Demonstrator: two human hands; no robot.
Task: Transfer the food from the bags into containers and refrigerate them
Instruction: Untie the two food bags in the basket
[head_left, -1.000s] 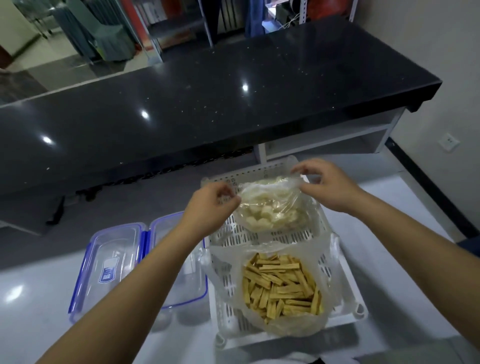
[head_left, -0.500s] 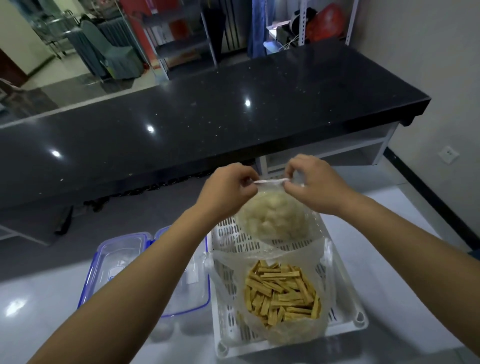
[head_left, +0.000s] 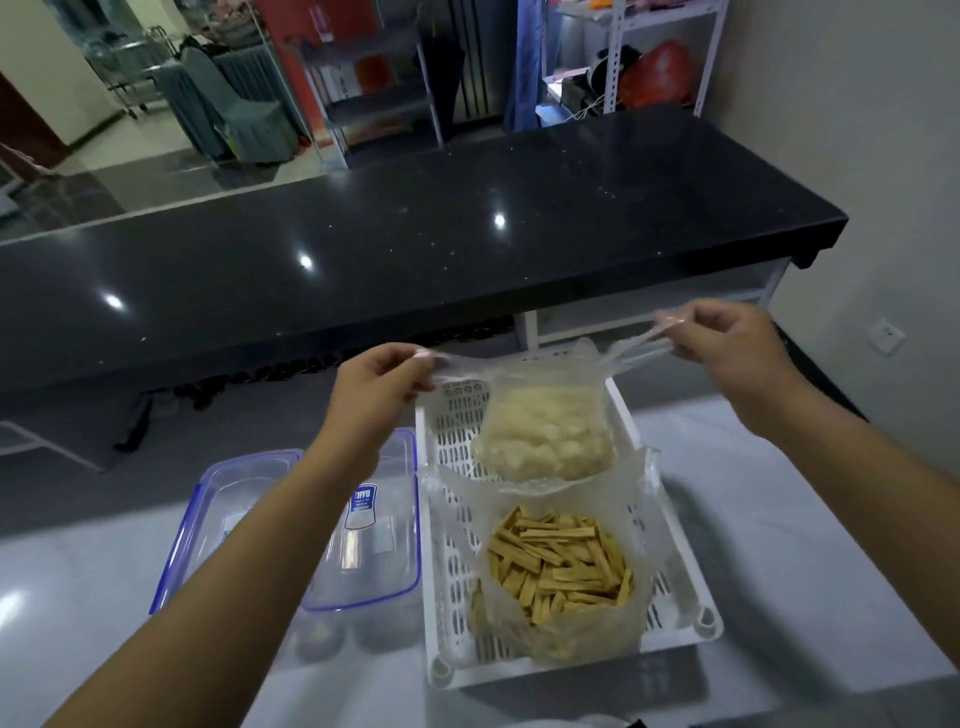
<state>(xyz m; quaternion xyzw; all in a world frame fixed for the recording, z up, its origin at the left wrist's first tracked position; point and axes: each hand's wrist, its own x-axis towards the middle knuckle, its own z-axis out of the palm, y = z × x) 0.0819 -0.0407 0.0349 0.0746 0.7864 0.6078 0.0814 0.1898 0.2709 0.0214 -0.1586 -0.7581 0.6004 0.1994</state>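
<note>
A clear plastic bag of pale white food chunks (head_left: 545, 434) hangs above the far end of a white slotted basket (head_left: 670, 587). My left hand (head_left: 382, 379) pinches the bag's left handle and my right hand (head_left: 727, 338) pinches its right handle, the two pulled wide apart. A second open bag of yellow-brown strips (head_left: 558, 564) lies in the near half of the basket. Two clear containers with blue rims stand left of the basket: the nearer one (head_left: 384, 525) beside it, the other (head_left: 228, 499) further left, both partly behind my left forearm.
The basket and containers rest on a pale glossy table (head_left: 779, 545). Behind it runs a long black counter (head_left: 415, 244) with a white shelf below its right end. A wall with a socket (head_left: 887, 336) is at the right.
My hands have moved apart, stretching the bag's handles sideways and opening its top. The bag of white chunks still hangs over the basket. The camera has tilted up a little.
</note>
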